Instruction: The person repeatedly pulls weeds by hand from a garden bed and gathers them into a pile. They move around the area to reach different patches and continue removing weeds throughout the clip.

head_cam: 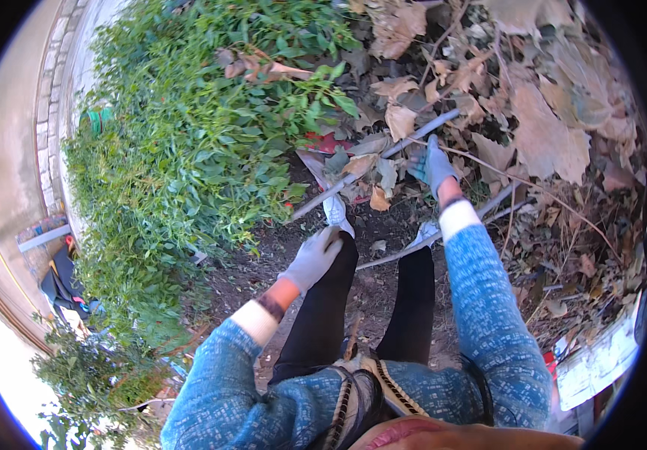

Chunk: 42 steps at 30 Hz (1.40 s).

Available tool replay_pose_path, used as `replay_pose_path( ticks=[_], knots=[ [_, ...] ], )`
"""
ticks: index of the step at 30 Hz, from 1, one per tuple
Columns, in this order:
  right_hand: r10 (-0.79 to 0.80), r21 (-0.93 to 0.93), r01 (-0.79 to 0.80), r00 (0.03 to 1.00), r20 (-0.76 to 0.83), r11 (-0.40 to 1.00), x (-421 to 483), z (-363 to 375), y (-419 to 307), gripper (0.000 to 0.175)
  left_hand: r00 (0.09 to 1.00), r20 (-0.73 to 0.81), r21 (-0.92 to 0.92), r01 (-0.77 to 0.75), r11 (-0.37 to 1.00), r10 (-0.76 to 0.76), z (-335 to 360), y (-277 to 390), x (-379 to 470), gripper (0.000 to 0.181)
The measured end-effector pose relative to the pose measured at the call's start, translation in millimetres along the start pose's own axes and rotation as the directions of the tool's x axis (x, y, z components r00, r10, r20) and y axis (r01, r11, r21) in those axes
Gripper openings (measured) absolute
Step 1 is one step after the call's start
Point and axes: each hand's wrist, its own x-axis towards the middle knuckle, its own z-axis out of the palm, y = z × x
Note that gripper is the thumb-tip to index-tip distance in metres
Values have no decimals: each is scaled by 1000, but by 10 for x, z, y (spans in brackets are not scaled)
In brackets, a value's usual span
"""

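Note:
My left hand (315,256), in a pale work glove, hovers over or rests on my left knee; its fingers are curled, and whether it holds anything is hard to tell. Reaching forward into dry leaves, my right hand (435,163) wears a similar glove with a teal palm side. Its fingers are partly hidden and blurred beside a thin dry stem (487,164). A grey pole (422,130) slants past just ahead of that hand, and dry leaves (360,165) hang over it. Below it, a second thin pole or branch (396,254) crosses near my shoes.
Dense green leafy plants (216,135) with small red spots fill the left side. Large dry leaves (548,132) and twigs are heaped at right. A red object (326,142) lies beyond my left shoe (336,212). A whitish board (596,365) is at lower right.

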Motion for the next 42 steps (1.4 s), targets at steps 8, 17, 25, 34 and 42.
replay_pose_path(
  ticks=[8,17,25,34,42],
  knots=[
    [-674,-172,806,573,467,566,-1148,1702,-840,31,927,112,-512,362,779,-358,380,-1099,-1162,36],
    [-565,-865,501,706,428,-29,-805,4227,-1342,104,915,55,-763,298,574,-401,225,-871,-1343,37],
    [-542,-578,804,425,725,-142,-1269,3177,-997,45,894,24,-781,297,549,-448,165,-826,-1320,38],
    [-778,-841,540,542,319,32,-2118,138,-1449,54,968,107,-790,222,571,-228,367,-414,-1057,36],
    [-799,-884,468,540,264,24,-2510,-1445,-271,42,975,63,-569,209,795,-211,202,-330,-933,37]
  ],
)
